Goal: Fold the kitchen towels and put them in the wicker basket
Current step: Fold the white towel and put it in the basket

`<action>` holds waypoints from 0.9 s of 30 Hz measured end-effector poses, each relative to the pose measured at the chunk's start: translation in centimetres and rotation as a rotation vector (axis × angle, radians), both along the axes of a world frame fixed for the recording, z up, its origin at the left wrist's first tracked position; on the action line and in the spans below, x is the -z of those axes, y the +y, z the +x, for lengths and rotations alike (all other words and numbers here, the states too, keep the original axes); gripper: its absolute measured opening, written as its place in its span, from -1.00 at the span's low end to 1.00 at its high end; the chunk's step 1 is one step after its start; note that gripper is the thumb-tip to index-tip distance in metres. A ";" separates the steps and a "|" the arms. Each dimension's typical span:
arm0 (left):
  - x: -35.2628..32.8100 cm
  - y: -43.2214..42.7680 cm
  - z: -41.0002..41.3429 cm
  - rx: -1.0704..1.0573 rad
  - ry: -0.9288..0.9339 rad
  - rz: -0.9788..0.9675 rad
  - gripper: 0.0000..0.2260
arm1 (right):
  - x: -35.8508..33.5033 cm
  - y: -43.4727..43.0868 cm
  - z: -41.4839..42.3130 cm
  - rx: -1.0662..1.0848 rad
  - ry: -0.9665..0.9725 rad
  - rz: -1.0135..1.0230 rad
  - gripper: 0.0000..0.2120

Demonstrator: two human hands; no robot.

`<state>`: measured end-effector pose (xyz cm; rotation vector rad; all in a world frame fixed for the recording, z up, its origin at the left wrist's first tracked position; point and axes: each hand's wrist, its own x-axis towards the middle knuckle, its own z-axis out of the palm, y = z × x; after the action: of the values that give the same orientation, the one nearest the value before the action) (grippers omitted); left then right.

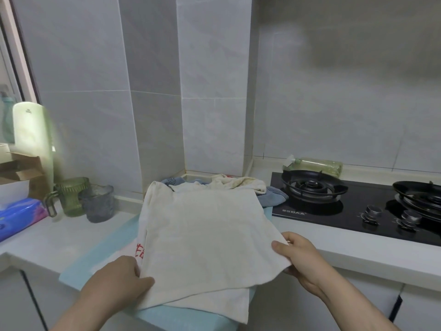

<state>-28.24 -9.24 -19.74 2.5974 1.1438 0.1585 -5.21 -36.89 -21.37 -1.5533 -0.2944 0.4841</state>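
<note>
Cream towel (202, 237) lies doubled on one pale blue mat (100, 256) on the desk (59, 235), just left of the stove (334, 218). Its long axis runs away from the person. The left hand (119, 278) has its grip pinching the near left edge, and the right hand (300, 259) pinches the right corner. One heap of towels (238, 183) lies beside the stove's far left corner. Two glass mugs (71, 197) stand well left of the stove.

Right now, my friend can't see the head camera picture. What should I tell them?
Two hands hold a cream towel over a pale blue mat on a kitchen counter, the left hand gripping its near edge, the right hand pinching its right corner. More towels lie heaped behind.
</note>
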 end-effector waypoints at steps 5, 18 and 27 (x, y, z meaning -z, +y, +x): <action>-0.2 -0.8 -0.1 0.026 0.010 0.070 -0.79 | -0.5 0.0 -0.4 0.008 -0.010 0.007 -0.93; -4.0 4.7 0.8 -0.185 -0.788 -0.409 -0.82 | -2.8 0.0 -2.8 -0.031 0.222 0.105 -0.93; -1.0 6.0 -2.7 -0.288 -0.585 -0.520 -0.82 | 2.3 0.8 -8.5 -0.131 0.308 -0.064 -0.86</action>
<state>-30.94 -3.21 -18.78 1.7576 1.1320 0.5569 -13.70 -36.07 -23.68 -1.5015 -0.1439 0.8320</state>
